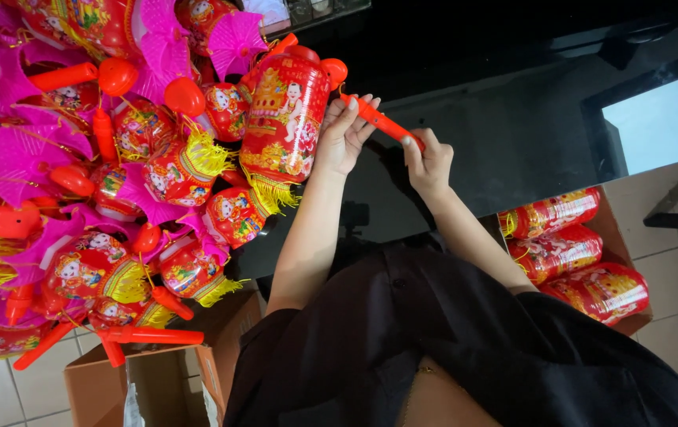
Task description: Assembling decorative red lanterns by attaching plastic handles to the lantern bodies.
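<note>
A heap of red lanterns (102, 182) with pink fans and yellow tassels fills the left side, some with orange handles sticking out. Below it stands an open cardboard box (149, 379). Just right of the heap, the left hand (343, 136) holds a tall red lantern (285, 119) with a yellow fringe, its fingers (352, 107) curled against the lantern's side and pinching one end of an orange handle (380, 121). The handle runs slantwise to the right hand (428, 164), whose fingers are closed on its other end. Both hands are above a dark counter (513, 119). At far right, a second box (632, 316) on the tiled floor holds three folded red lanterns (576, 253).
</note>
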